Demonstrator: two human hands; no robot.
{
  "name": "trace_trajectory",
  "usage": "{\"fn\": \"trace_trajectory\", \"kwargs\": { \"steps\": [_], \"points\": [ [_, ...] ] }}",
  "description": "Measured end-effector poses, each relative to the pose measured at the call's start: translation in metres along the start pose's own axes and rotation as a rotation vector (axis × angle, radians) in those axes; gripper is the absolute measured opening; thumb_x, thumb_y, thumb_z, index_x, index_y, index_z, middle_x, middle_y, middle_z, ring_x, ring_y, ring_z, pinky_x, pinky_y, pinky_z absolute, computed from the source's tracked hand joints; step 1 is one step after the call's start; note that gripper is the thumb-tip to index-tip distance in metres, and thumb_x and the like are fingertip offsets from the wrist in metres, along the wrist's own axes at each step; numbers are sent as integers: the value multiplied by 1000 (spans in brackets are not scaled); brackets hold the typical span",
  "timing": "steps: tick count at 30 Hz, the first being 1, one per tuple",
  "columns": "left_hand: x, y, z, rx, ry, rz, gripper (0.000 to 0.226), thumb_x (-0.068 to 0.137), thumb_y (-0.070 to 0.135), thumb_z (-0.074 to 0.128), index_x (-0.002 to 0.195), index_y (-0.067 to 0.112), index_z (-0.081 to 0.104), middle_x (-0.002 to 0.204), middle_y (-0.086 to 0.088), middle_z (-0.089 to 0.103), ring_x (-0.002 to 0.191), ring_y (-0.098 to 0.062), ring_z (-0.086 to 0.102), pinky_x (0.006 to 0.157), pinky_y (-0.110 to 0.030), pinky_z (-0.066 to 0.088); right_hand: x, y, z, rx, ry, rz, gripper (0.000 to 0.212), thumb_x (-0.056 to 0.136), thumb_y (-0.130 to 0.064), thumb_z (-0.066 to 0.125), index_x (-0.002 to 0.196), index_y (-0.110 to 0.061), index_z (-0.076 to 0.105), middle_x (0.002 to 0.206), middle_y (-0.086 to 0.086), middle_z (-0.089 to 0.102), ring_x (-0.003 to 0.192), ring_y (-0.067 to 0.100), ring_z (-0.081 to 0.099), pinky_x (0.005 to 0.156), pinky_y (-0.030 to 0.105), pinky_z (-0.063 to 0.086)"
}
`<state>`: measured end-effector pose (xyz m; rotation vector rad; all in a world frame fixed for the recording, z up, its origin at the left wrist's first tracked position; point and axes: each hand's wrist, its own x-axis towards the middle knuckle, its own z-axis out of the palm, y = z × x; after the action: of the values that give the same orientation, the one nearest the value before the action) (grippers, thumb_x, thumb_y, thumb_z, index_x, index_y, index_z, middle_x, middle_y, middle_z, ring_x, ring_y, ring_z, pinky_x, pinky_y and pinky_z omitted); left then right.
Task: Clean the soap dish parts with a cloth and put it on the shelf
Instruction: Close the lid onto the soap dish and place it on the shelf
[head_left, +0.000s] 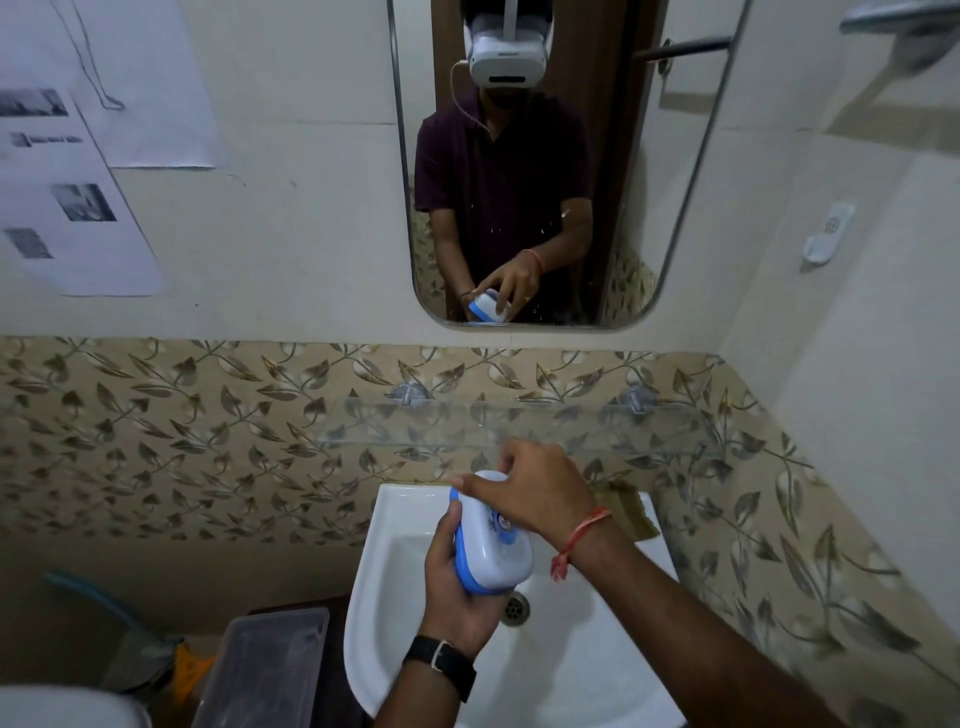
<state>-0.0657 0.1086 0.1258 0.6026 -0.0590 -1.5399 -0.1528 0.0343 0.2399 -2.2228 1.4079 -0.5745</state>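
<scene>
A soap dish with a white lid and a blue base is held tilted over the white sink. My left hand grips it from below and the left side. My right hand lies over its far end, thumb and fingers curled onto the white lid. A clear glass shelf is fixed to the leaf-patterned tiles just above and beyond my hands. A brownish cloth lies on the sink's back right corner.
A mirror hangs above the shelf. A clear plastic box stands left of the sink. The sink drain shows under the dish. A white wall hook is on the right wall, papers on the left wall.
</scene>
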Motion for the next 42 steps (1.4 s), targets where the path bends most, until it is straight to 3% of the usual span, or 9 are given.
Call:
{"fn": "trace_trajectory", "kwargs": {
  "steps": [8,13,16,21,26,29,33,38,42],
  "points": [
    [0,-11,18,-24,-50,-14,73,90,53,57,146,7,53,147,-20,57,143,-37,46,126,-52,22,2,1,0,-95,18,25,63,67,-79,64,78,-18,52,76,1,59,80,23,64,62,27,40],
    [5,-17,19,59,4,-9,64,92,50,54,140,8,60,140,-16,65,137,-34,53,124,-52,27,1,9,-2,-135,-11,64,67,63,-89,54,62,-24,35,70,-2,50,72,22,56,62,29,39],
    [2,-12,17,184,-31,-11,55,91,52,59,124,11,74,135,-14,69,127,-30,64,119,-48,37,-1,16,-5,-109,-27,106,75,53,-98,46,67,-24,41,69,-4,52,72,21,60,57,29,41],
    [-4,4,19,224,-133,-118,60,92,43,69,138,6,62,143,-16,62,128,-29,64,104,-42,52,3,23,-14,42,-244,224,105,39,-104,48,75,-9,74,65,6,74,58,20,72,50,31,59],
    [-5,28,17,377,-103,-217,57,91,44,65,127,0,69,124,-21,71,109,-35,71,92,-42,58,-4,44,-9,390,-358,368,78,42,-87,73,66,-13,73,50,5,70,41,17,68,40,22,51],
    [-7,39,13,372,-81,-297,73,90,56,60,128,-5,67,127,-29,67,106,-43,68,94,-45,56,-18,55,-1,561,-344,444,70,47,-78,80,56,-9,70,46,15,65,37,24,63,39,21,47],
    [-8,43,3,308,-62,-230,74,93,57,58,133,-5,63,141,-29,59,125,-43,62,98,-50,57,-28,73,9,809,-154,579,66,53,-66,86,63,-6,62,45,11,56,38,26,59,44,25,51],
    [-13,28,-1,512,-3,-25,40,87,40,72,114,10,79,126,-21,72,109,-27,74,83,-35,62,-49,91,33,947,2,694,69,56,-61,86,73,3,68,46,13,63,44,31,67,48,30,56],
    [-14,10,-3,708,87,56,51,74,29,81,117,1,74,113,-20,77,99,-28,75,77,-33,61,-69,97,55,987,7,762,69,57,-62,83,74,4,71,49,16,66,48,35,70,49,33,57]
  ]
}}
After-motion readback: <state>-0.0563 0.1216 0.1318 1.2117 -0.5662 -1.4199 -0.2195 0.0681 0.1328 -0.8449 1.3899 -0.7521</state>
